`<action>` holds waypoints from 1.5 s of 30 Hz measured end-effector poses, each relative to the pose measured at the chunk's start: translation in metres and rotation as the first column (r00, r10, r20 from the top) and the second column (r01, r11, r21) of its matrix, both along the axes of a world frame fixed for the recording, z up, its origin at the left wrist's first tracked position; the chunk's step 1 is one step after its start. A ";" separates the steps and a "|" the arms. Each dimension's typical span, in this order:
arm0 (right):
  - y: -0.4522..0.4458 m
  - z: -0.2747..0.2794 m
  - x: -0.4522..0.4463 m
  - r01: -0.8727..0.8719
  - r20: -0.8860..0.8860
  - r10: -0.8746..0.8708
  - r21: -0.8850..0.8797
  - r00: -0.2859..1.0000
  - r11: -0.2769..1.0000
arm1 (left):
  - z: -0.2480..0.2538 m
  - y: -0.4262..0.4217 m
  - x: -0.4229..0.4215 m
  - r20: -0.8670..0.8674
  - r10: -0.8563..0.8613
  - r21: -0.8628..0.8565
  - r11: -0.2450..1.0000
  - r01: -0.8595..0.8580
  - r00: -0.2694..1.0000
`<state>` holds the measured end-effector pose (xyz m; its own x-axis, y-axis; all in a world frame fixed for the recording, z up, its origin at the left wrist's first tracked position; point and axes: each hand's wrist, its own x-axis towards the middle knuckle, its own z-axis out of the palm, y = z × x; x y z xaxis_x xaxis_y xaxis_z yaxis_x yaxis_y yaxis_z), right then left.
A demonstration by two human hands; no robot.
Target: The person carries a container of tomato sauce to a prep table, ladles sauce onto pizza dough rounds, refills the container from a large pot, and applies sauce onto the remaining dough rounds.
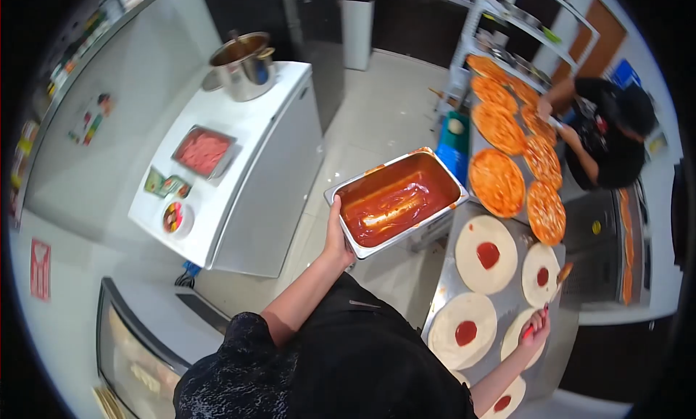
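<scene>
My left hand (338, 239) grips the near left side of a deep steel pan (397, 201), which is tilted so its inside shows. Red sauce (384, 210) coats the pan's bottom and walls. My right hand (535, 330) is closed round the red handle of a sauce-stained spoon (565, 272), whose head points away from me; its exact shape is hard to make out. Below that hand lies a round of pizza dough (513, 339). Other dough rounds beside it, such as the near left one (453, 346) and the one farther up (467, 263), carry a red sauce blob in the middle.
Several sauced pizza bases (497, 183) cover the far part of the steel table (442, 296). A co-worker (609, 129) in black leans over them from the right. On a white freezer (246, 140) at left stand a steel pot (250, 75) and a tray of pink slices (203, 152).
</scene>
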<state>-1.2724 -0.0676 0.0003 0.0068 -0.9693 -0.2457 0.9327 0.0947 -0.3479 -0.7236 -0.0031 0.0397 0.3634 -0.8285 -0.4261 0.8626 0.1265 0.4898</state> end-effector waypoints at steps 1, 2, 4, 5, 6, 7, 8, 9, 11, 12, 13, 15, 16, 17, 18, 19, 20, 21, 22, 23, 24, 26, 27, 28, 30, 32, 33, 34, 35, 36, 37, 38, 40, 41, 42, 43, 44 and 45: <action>-0.004 -0.008 -0.002 -0.025 0.038 0.026 -0.020 0.999 0.999 | 0.005 0.006 0.009 0.019 0.046 0.026 0.999 -0.046 0.999; -0.008 -0.017 -0.005 -0.006 0.008 0.006 -0.008 1.000 1.000 | 0.006 0.012 0.018 0.026 0.075 0.023 0.997 -0.075 0.997; -0.014 -0.029 -0.005 0.007 0.014 -0.007 0.005 1.000 1.000 | 0.008 0.022 0.038 0.061 0.150 -0.022 0.989 -0.149 0.987; -0.015 -0.037 -0.006 -0.012 0.017 0.012 0.004 1.000 1.000 | 0.008 0.027 0.048 0.070 0.187 -0.010 0.982 -0.186 0.980; -0.019 -0.045 -0.006 -0.001 -0.057 0.002 0.010 0.998 1.000 | 0.007 0.031 0.057 0.071 0.207 -0.011 0.978 -0.207 0.976; -0.027 -0.050 -0.002 0.010 -0.133 -0.008 0.012 0.991 1.000 | 0.006 0.034 0.067 0.093 0.268 -0.014 0.963 -0.268 0.959; -0.034 -0.053 0.000 -0.010 -0.135 0.012 0.010 0.991 1.000 | 0.006 0.038 0.077 0.114 0.327 -0.018 0.945 -0.327 0.938; -0.036 -0.048 0.009 -0.040 -0.057 0.040 -0.004 0.998 0.999 | 0.007 0.042 0.086 0.133 0.359 -0.041 0.933 -0.357 0.924; -0.028 -0.001 0.067 -0.001 0.025 0.000 0.065 1.000 0.998 | 0.004 0.049 0.109 0.121 0.409 -0.067 0.913 -0.403 0.905; -0.033 0.005 0.082 -0.006 0.024 0.004 0.065 1.000 0.998 | 0.003 0.051 0.122 0.110 0.439 -0.089 0.898 -0.431 0.892; -0.034 0.008 0.094 -0.031 0.030 0.031 0.031 0.999 0.999 | 0.002 0.053 0.135 0.106 0.473 -0.087 0.881 -0.465 0.875; -0.027 0.048 0.158 0.016 0.062 -0.020 0.067 0.998 0.998 | 0.000 0.054 0.162 0.126 0.497 -0.096 0.867 -0.488 0.858; -0.030 0.048 0.170 0.015 0.062 -0.019 0.067 0.998 0.998 | -0.001 0.052 0.174 0.143 0.530 -0.113 0.848 -0.518 0.836; -0.035 0.049 0.186 -0.027 0.059 0.026 0.030 0.998 0.999 | -0.004 0.050 0.188 0.151 0.565 -0.107 0.825 -0.554 0.811; -0.041 0.053 0.205 -0.073 0.055 0.074 -0.009 0.996 0.997 | -0.001 0.046 0.199 0.148 0.571 -0.111 0.821 -0.560 0.807; -0.047 0.058 0.225 -0.103 0.082 0.104 -0.009 0.991 0.995 | 0.001 0.041 0.210 0.177 0.616 -0.088 0.787 -0.611 0.768; -0.052 0.062 0.246 -0.113 0.081 0.114 -0.017 0.990 0.993 | 0.004 0.036 0.220 0.206 0.657 -0.067 0.748 -0.660 0.725; -0.055 0.073 0.277 -0.151 0.035 0.153 -0.064 0.988 0.986 | 0.010 0.032 0.230 0.185 0.663 -0.048 0.743 -0.667 0.725; -0.061 0.080 0.303 -0.192 -0.013 0.191 -0.109 0.981 0.975 | 0.007 0.029 0.243 0.181 0.673 -0.053 0.735 -0.676 0.717; -0.071 0.081 0.326 -0.172 -0.090 0.159 -0.163 0.983 0.971 | 0.002 0.027 0.256 0.176 0.689 -0.044 0.719 -0.694 0.703; -0.081 0.082 0.347 -0.188 -0.091 0.174 -0.168 0.980 0.968 | 0.005 0.025 0.268 0.170 0.706 -0.036 0.701 -0.712 0.687; -0.104 0.087 0.392 -0.288 -0.128 0.270 -0.148 0.954 0.946 | 0.012 0.027 0.292 0.149 0.730 -0.015 0.676 -0.737 0.667; -0.113 0.091 0.419 -0.355 -0.152 0.331 -0.175 0.931 0.918 | 0.012 0.030 0.303 0.172 0.721 -0.101 0.690 -0.716 0.671; -0.120 0.099 0.452 -0.452 -0.153 0.426 -0.251 0.892 0.856 | 0.013 0.033 0.314 0.197 0.714 -0.185 0.700 -0.689 0.672; -0.136 0.108 0.509 -0.555 -0.202 0.519 -0.238 0.831 0.797 | 0.015 0.040 0.332 0.193 0.735 -0.243 0.677 -0.694 0.650; -0.153 0.119 0.566 -0.696 -0.254 0.651 -0.177 0.716 0.696 | 0.014 0.046 0.348 0.186 0.742 -0.211 0.670 -0.712 0.644; -0.157 0.126 0.596 -0.737 -0.298 0.682 -0.133 0.668 0.663 | 0.014 0.048 0.354 0.169 0.762 -0.141 0.646 -0.750 0.625; -0.165 0.130 0.625 -0.785 -0.396 0.698 -0.105 0.596 0.610 | 0.015 0.049 0.360 0.165 0.773 -0.146 0.633 -0.760 0.612; -0.166 0.140 0.657 -0.807 -0.479 0.689 -0.077 0.545 0.585 | 0.017 0.049 0.366 0.133 0.788 -0.100 0.614 -0.783 0.601; -0.169 0.149 0.687 -0.826 -0.557 0.673 -0.045 0.488 0.562 | 0.019 0.049 0.371 0.102 0.803 -0.052 0.594 -0.803 0.588; -0.177 0.153 0.712 -0.835 -0.558 0.679 -0.046 0.477 0.549 | 0.020 0.047 0.375 0.104 0.808 -0.092 0.588 -0.803 0.580; -0.187 0.155 0.737 -0.872 -0.649 0.661 -0.007 0.377 0.490 | 0.021 0.045 0.379 0.102 0.818 -0.093 0.574 -0.813 0.566; -0.206 0.163 0.787 -0.909 -0.729 0.632 0.034 0.261 0.415 | 0.022 0.039 0.389 0.132 0.840 -0.119 0.540 -0.833 0.526; -0.216 0.169 0.811 -0.930 -0.797 0.574 0.043 0.188 0.365 | 0.020 0.036 0.396 0.117 0.855 -0.101 0.517 -0.850 0.506; -0.226 0.174 0.835 -0.946 -0.855 0.504 0.057 0.118 0.318 | 0.020 0.033 0.401 0.117 0.862 -0.102 0.504 -0.858 0.493; -0.238 0.179 0.859 -0.955 -0.878 0.471 0.066 0.083 0.291 | 0.023 0.028 0.406 0.150 0.878 -0.108 0.472 -0.875 0.455; -0.249 0.183 0.883 -0.959 -0.878 0.471 0.063 0.078 0.277 | 0.025 0.024 0.411 0.184 0.890 -0.114 0.441 -0.890 0.418; -0.262 0.186 0.910 -0.970 -0.951 0.309 0.084 -0.009 0.230 | 0.025 0.018 0.417 0.164 0.910 -0.084 0.398 -0.913 0.381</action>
<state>-0.3624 -0.3300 0.1866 0.8797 -0.4475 -0.1610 -0.1855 -0.0111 -0.9826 -0.3065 0.0153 0.0643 0.9559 0.0510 -0.2893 0.1438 0.7777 0.6120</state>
